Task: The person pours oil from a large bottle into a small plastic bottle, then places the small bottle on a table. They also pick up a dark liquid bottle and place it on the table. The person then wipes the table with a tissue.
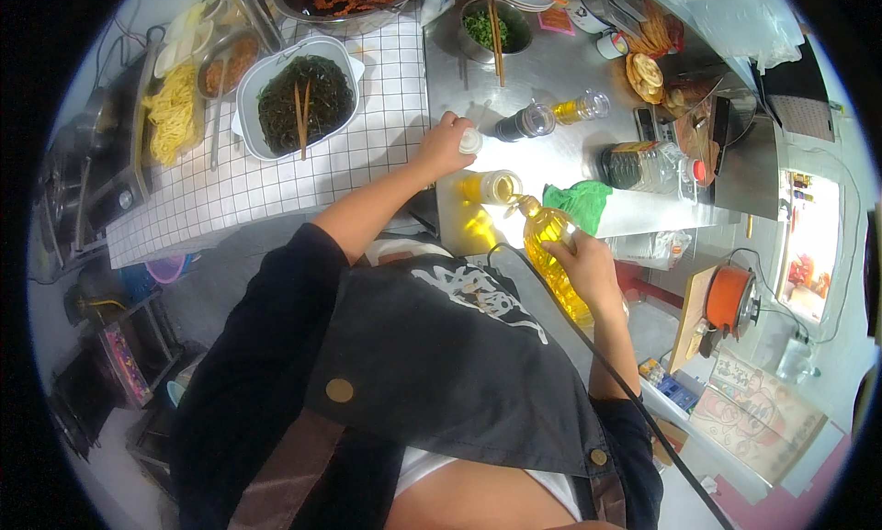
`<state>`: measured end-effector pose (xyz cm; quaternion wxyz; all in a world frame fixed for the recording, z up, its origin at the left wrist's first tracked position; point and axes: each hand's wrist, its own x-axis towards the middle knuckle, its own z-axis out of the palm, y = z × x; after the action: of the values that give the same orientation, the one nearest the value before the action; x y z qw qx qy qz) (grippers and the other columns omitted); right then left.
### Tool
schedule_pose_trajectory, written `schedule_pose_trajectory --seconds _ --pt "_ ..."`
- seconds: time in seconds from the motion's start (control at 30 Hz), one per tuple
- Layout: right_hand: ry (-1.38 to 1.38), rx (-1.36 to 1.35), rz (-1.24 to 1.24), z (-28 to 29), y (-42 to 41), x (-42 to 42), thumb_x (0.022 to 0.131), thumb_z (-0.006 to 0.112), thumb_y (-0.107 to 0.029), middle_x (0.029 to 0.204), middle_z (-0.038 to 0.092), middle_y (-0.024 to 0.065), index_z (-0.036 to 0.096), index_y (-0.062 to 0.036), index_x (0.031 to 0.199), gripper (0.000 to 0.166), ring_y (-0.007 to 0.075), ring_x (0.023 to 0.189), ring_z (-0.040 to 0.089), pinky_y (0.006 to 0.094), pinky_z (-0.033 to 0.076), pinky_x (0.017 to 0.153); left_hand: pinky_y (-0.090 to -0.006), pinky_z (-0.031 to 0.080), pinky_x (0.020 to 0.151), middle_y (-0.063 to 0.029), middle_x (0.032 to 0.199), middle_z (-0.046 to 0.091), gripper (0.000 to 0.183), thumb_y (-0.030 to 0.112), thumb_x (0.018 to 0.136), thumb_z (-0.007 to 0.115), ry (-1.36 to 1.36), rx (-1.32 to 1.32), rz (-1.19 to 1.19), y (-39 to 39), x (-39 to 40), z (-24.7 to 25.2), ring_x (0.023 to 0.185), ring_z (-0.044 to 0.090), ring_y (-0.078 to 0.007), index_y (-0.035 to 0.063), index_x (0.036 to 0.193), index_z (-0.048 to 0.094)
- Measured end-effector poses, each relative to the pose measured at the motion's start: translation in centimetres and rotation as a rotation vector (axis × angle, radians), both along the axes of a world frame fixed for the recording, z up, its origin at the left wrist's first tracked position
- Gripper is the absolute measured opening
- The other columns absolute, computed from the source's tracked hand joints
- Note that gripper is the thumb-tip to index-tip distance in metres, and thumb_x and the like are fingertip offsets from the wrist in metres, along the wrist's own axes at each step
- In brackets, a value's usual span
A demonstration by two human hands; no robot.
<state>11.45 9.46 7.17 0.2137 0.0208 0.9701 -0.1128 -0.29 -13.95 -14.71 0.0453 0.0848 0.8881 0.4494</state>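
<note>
My right hand (579,261) grips a large clear plastic bottle of yellow oil (548,237), tilted with its mouth at the opening of a small glass jar (490,187). That jar holds yellow oil and stands near the steel counter's front edge. My left hand (446,144) holds a small whitish cap (470,141) just beyond the jar. Behind my hands are a jar of dark liquid (525,122) and another jar of yellow oil (581,108). A green cloth (580,205) lies beside the big bottle's neck.
On the left, a white tub of dark seaweed (306,103) with chopsticks and a tray of yellow noodles (172,116) stand on the checked cover. A steel bowl of chopped greens (495,30) is at the back. A large dark bottle (648,166) lies across the counter's right side.
</note>
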Motion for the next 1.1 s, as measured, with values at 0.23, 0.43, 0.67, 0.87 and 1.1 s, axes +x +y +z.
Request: schedule_pose_trajectory --seconds 0.23,0.43,0.67,0.87,1.1 --pt "0.026 -0.056 -0.046 0.0 0.1 0.2 0.081 0.071 -0.042 0.067 0.06 0.0221 0.059 0.0035 0.077 0.047 0.0401 0.065 0.061 0.0459 0.046 0.061 -0.0409 0.048 0.087 -0.0141 0.116 0.052 0.057 0.021 0.067 0.076 -0.021 -0.048 -0.067 0.0 0.1 0.5 0.104 0.057 -0.0342 0.0089 0.119 0.056" --pt "0.082 -0.173 -0.099 -0.5 0.6 0.8 0.082 0.072 -0.036 0.062 0.053 0.0185 0.058 0.0057 0.077 0.045 0.0306 0.059 0.052 0.041 0.043 0.056 -0.041 0.049 0.085 -0.0141 0.116 0.052 0.057 0.022 0.067 0.076 0.04 0.046 -0.039 0.3 0.3 2.2 0.101 0.059 -0.0341 0.0091 0.118 0.056" --pt "0.093 -0.403 -0.206 -1.6 1.4 1.5 0.083 0.074 -0.028 0.059 0.054 0.0135 0.06 0.0051 0.08 0.036 0.0198 0.054 0.049 0.0355 0.043 0.056 -0.0343 0.05 0.086 -0.0112 0.121 0.055 0.061 0.019 0.071 0.078 -0.115 0.303 -0.179 -0.6 1.2 8.4 0.103 0.06 -0.0246 0.0091 0.125 0.053" --pt "0.14 -0.676 -0.329 -5.2 4.0 3.1 0.084 0.072 -0.022 0.064 0.054 0.0027 0.058 0.0027 0.08 0.029 0.0095 0.059 0.045 0.0288 0.041 0.055 -0.0348 0.05 0.086 -0.0092 0.12 0.058 0.059 0.018 0.071 0.077 -0.061 0.28 -0.348 0.7 2.4 11.5 0.107 0.058 -0.0229 0.0095 0.124 0.053" --pt "0.282 -1.216 -0.468 -8.3 6.7 7.1 0.086 0.068 -0.009 0.08 0.057 -0.0048 0.058 -0.0011 0.091 0.013 0.0034 0.071 0.048 0.0206 0.04 0.064 -0.0402 0.046 0.093 -0.0104 0.113 0.058 0.053 0.02 0.067 0.075 0.148 -0.041 -0.42 3.2 4.4 10.8 0.108 0.055 -0.032 0.0112 0.116 0.057"
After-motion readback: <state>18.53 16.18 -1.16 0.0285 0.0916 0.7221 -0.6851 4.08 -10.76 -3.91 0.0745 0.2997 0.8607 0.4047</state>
